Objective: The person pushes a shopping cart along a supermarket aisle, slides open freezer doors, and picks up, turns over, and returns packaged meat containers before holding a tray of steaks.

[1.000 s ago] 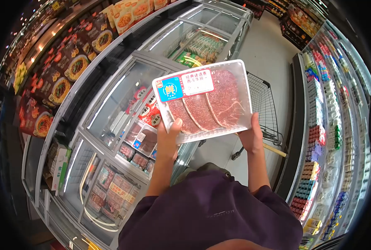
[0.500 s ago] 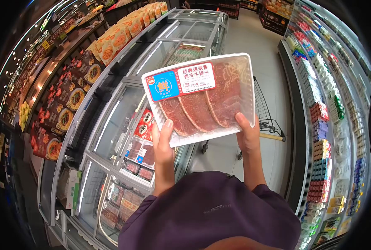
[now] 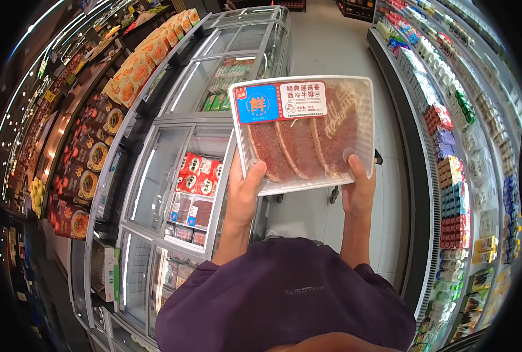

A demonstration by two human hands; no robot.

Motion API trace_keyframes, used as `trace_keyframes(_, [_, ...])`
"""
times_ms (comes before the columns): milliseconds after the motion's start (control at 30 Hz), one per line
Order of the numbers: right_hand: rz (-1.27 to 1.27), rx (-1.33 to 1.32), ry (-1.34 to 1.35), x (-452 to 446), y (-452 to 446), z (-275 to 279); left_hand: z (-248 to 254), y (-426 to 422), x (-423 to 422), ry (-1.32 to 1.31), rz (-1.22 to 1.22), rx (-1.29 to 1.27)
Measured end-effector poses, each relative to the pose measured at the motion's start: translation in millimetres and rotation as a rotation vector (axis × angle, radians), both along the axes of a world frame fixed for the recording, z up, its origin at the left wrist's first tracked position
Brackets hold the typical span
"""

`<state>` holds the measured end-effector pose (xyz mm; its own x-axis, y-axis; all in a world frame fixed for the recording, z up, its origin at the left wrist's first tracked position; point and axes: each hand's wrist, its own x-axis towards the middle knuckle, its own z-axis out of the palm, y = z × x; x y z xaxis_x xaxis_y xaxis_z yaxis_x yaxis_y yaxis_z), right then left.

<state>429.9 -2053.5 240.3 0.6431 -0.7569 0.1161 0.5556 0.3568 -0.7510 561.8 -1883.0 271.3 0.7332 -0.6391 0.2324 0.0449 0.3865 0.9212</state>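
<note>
A white plastic tray of sliced raw steaks (image 3: 299, 149) under clear film is held up in front of my chest, tilted to face me. A blue, white and red label covers its upper left. My left hand (image 3: 243, 190) grips the lower left edge, with its thumb on the front. At the lower right corner, my right hand (image 3: 359, 185) holds it the same way, thumb pressed on the film. The fingers of both hands are hidden behind the tray.
To my left runs a glass-topped freezer (image 3: 161, 161) holding red packages (image 3: 197, 175) and packed meat trays (image 3: 201, 212). A refrigerated shelf (image 3: 416, 193) of drinks lines the right. Behind the tray, a shopping cart's handle end (image 3: 378, 157) shows. Food bags (image 3: 146, 61) stand beyond the freezer.
In view, the steak tray has shifted right and become more level, still held by both hands. The surroundings have shifted left, and the tray now hides most of the cart.
</note>
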Motion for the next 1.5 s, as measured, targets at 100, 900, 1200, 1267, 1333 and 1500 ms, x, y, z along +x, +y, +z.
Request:
trace_keyframes(100, [-0.052,0.007,0.006,-23,-6,-3,-4,-8,-19,0.003,-0.039,0.010])
trace_keyframes(900, [-0.320,-0.224,0.076,-92,-24,29,15,-74,-44,0.089,-0.254,-0.041])
trace_keyframes(1200, [-0.425,-0.296,0.132,-90,-20,38,9,-85,-32,0.120,-0.355,-0.079])
trace_keyframes(1267, [-0.395,-0.290,0.149,-77,-20,38,8,-81,-21,0.131,-0.343,-0.086])
trace_keyframes(1333, [-0.371,-0.287,0.164,-69,-21,37,3,-76,-12,0.137,-0.326,-0.074])
trace_keyframes(1500, [-0.260,-0.233,0.261,-44,-21,27,3,-59,6,0.169,-0.204,-0.066])
